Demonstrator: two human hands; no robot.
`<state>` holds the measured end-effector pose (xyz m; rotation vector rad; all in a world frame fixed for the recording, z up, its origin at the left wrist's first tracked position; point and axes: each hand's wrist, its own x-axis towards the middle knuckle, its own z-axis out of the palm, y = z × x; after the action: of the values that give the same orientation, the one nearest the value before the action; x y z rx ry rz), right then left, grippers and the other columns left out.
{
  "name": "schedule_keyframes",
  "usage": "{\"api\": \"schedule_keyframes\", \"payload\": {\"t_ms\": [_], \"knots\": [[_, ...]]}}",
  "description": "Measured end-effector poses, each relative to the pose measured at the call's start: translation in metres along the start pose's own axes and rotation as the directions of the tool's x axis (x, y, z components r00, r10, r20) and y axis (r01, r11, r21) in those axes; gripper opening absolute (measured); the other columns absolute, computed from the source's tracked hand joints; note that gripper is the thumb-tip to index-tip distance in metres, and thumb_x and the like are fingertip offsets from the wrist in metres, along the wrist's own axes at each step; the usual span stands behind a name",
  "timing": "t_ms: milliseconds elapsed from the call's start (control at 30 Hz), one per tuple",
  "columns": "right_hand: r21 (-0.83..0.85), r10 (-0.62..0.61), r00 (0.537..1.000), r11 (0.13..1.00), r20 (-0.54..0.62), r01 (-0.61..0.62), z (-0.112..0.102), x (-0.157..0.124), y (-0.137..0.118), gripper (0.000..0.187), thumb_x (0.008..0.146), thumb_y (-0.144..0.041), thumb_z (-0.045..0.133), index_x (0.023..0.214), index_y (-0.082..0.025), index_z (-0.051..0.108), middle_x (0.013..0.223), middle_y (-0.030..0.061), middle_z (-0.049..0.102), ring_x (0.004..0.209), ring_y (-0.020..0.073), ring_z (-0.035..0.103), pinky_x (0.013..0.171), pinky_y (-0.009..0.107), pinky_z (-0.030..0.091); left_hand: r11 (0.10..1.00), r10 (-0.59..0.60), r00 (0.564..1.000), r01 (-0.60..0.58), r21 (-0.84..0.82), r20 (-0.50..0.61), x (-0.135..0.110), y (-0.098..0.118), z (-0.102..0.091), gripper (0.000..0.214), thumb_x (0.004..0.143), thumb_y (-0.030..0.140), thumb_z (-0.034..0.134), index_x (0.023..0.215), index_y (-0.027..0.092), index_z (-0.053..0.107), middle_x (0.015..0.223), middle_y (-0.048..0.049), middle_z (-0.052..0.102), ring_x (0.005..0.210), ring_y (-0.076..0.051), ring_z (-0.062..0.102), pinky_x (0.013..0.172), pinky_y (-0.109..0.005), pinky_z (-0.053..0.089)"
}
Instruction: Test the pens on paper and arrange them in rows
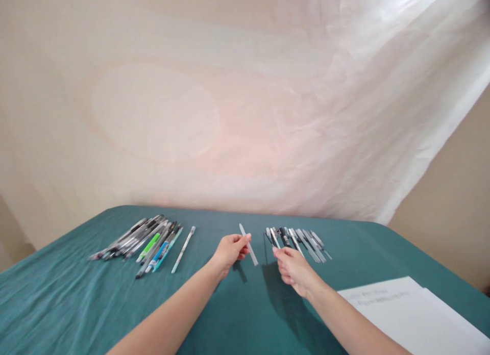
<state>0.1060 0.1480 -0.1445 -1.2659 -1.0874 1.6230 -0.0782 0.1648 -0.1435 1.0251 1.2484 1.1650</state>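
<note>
My left hand (230,250) is closed on a slim pale pen body (248,244), which it holds tilted above the green tablecloth (69,299). My right hand (293,270) is closed just to the right, fingers curled near a row of several pen caps and parts (298,238); a thin dark piece seems pinched at its fingertips, too small to name. A single pale pen (184,249) lies alone left of my left hand. Further left lies a pile of several pens (143,240), grey, black, green and blue.
A white printed sheet of paper (409,309) lies at the table's right front corner. A pale creased cloth backdrop (245,100) hangs behind the table. A beige wall shows at the far right.
</note>
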Motion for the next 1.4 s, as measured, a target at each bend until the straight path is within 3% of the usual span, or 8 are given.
{"api": "schedule_keyframes", "payload": {"t_ms": [400, 567, 767, 967, 1100, 1233, 1333, 1400], "knots": [[-0.003, 0.031, 0.999, 1.0, -0.037, -0.031, 0.015, 0.001, 0.01, 0.034, 0.078, -0.046, 0.05, 0.066, -0.022, 0.03, 0.041, -0.0128, 0.029, 0.029, 0.0013, 0.018, 0.028, 0.013, 0.01, 0.912, -0.068, 0.984, -0.005, 0.409, 0.164, -0.006, 0.0, 0.014, 0.039, 0.069, 0.05, 0.053, 0.06, 0.011, 0.055, 0.049, -0.0012, 0.054, 0.042, -0.008, 0.049, 0.042, -0.019, 0.039], [-0.011, 0.04, 0.999, 0.999, -0.01, -0.04, 0.014, 0.003, 0.014, 0.037, 0.076, -0.049, 0.052, 0.065, -0.022, 0.03, 0.041, -0.013, 0.027, 0.029, 0.0012, 0.017, 0.029, 0.013, 0.009, 0.825, -0.08, 0.987, -0.014, 0.565, 0.14, 0.013, 0.0, 0.022, 0.034, 0.074, 0.041, 0.049, 0.062, 0.011, 0.057, 0.05, -0.002, 0.055, 0.041, -0.008, 0.049, 0.044, -0.021, 0.041], [-0.021, 0.14, 0.973, 0.99, 0.184, -0.139, 0.007, -0.01, -0.002, 0.03, 0.074, -0.045, 0.056, 0.072, -0.02, 0.04, 0.052, -0.0087, 0.043, 0.033, 0.0003, 0.025, 0.031, 0.013, 0.01, 0.715, -0.001, 0.996, -0.061, 0.697, 0.088, 0.047, 0.002, 0.033, 0.031, 0.071, 0.037, 0.052, 0.055, 0.011, 0.06, 0.043, -0.0014, 0.052, 0.038, -0.009, 0.046, 0.045, -0.021, 0.039], [-0.076, 0.131, 0.97, 0.99, 0.204, -0.118, 0.003, -0.013, -0.005, 0.011, 0.069, -0.018, 0.055, 0.079, -0.016, 0.051, 0.059, -0.0042, 0.051, 0.041, 0.0028, 0.041, 0.035, 0.014, 0.025, 0.579, 0.078, 0.995, -0.098, 0.809, 0.065, 0.062, 0.002, 0.045, 0.03, 0.068, 0.041, 0.057, 0.061, 0.012, 0.063, 0.05, -0.0052, 0.059, 0.057, -0.015, 0.059, 0.057, -0.023, 0.043], [-0.016, 0.061, 0.981, 0.998, 0.186, -0.059, -0.005, -0.008, -0.01, 0.02, 0.062, -0.003, 0.049, 0.078, -0.013, 0.055, 0.069, 0.001, 0.058, 0.053, 0.0056, 0.052, 0.046, 0.016, 0.04, 0.512, 0.154, 0.987, -0.12, 0.85, 0.046, 0.057, 0.001, 0.049, 0.031, 0.068, 0.039, 0.057, 0.081, 0.011, 0.063, 0.073, -0.0101, 0.066, 0.073, -0.019, 0.061, 0.066, -0.025, 0.044], [0.008, -0.076, 0.979, 0.997, 0.189, 0.076, -0.016, -0.002, -0.025, 0.016, 0.07, -0.007, 0.048, 0.083, -0.011, 0.057, 0.081, 0.0074, 0.062, 0.069, 0.0104, 0.06, 0.07, 0.024, 0.048, 0.479, 0.198, 0.977, -0.167, 0.862, 0.079, 0.049, -0.001, 0.048, 0.024, 0.07, 0.031, 0.054, 0.083, 0.013, 0.064, 0.084, -0.011, 0.066, 0.081, -0.019, 0.061, 0.071, -0.025, 0.043], [-0.145, -0.186, 0.976, 0.969, 0.109, 0.201, -0.023, 0.011, -0.031, 0.024, 0.079, -0.015, 0.042, 0.101, -0.012, 0.05, 0.094, 0.0112, 0.061, 0.074, 0.0132, 0.062, 0.073, 0.029, 0.049, 0.476, 0.199, 0.972, -0.204, 0.855, 0.122, 0.044, 0.0, 0.048, 0.022, 0.071, 0.025, 0.053, 0.084, 0.013, 0.065, 0.081, -0.0099, 0.067, 0.078, -0.018, 0.061, 0.07, -0.024, 0.043], [-0.337, -0.285, 0.955, 0.894, 0.075, 0.294, -0.026, 0.023, -0.033, 0.03, 0.083, -0.018, 0.038, 0.112, -0.014, 0.043, 0.102, 0.0128, 0.059, 0.077, 0.0145, 0.062, 0.068, 0.029, 0.05, 0.477, 0.206, 0.967, -0.234, 0.847, 0.151, 0.041, 0.0, 0.047, 0.021, 0.072, 0.023, 0.052, 0.084, 0.013, 0.066, 0.081, -0.0094, 0.067, 0.076, -0.017, 0.061, 0.069, -0.023, 0.043]]}}
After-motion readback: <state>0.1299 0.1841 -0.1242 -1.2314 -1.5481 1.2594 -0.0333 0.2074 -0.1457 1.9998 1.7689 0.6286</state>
